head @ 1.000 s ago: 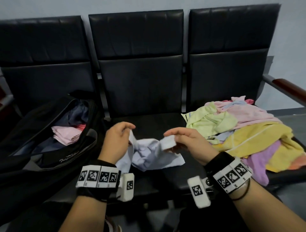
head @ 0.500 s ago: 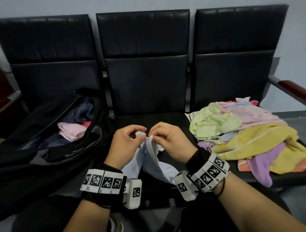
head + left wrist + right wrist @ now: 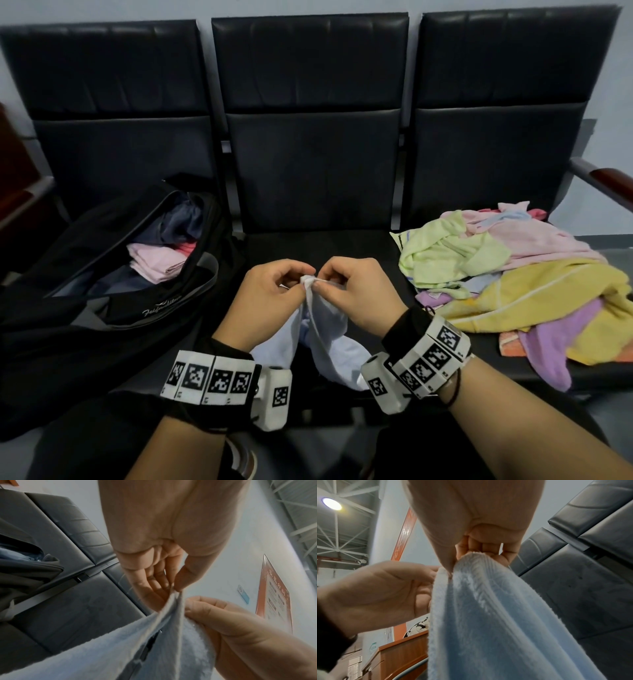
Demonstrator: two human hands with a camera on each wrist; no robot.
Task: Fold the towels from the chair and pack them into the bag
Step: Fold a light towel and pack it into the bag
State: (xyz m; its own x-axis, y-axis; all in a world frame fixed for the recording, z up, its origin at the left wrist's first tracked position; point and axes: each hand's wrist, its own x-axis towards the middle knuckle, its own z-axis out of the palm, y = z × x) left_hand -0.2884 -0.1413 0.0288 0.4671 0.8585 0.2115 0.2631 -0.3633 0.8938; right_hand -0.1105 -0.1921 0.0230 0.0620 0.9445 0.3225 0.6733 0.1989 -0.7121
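Observation:
A light blue towel [image 3: 329, 325] hangs over the middle seat, folded in two, its top corners brought together. My left hand [image 3: 274, 291] and right hand [image 3: 352, 291] meet above it and both pinch those corners. The left wrist view shows my left hand [image 3: 171, 585] pinching the towel [image 3: 120, 655] with the right hand [image 3: 223, 622] next to it. From the right wrist my right hand [image 3: 471, 555] is seen gripping the towel [image 3: 496, 622] edge. A black bag [image 3: 113, 274] lies open on the left seat with a folded pink towel [image 3: 157, 262] inside.
A loose pile of towels [image 3: 513, 284], green, pink, yellow and purple, covers the right seat. Three black chair backs [image 3: 308, 120] stand behind. A wooden armrest [image 3: 613, 181] ends the row at the right.
My hands, apart a second ago with the towel stretched between them, have come together. The towel's two corners now meet and the cloth hangs doubled below.

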